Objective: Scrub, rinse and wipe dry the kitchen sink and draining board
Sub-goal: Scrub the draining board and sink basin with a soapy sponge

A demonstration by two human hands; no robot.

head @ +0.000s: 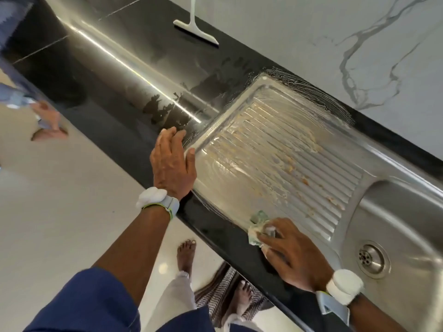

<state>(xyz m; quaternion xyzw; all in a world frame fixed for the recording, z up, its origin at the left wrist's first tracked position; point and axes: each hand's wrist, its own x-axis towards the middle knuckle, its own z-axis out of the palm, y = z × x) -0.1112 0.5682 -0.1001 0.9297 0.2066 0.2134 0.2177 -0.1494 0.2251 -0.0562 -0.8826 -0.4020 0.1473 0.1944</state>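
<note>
While pressed to the near edge of the soapy draining board (275, 152), beside the sink (407, 224), cloth (257, 224) grasped in right hand (294, 255) grip, left hand (171, 161) grip released, flat on black worktop (107, 111)

White wall (311, 39) with grey veining fills the upper right. A glossy black countertop (79, 97) runs diagonally, catching a bright light streak. Pale shiny floor (60, 224) lower left, striped mat (217, 293) bottom centre.
</note>
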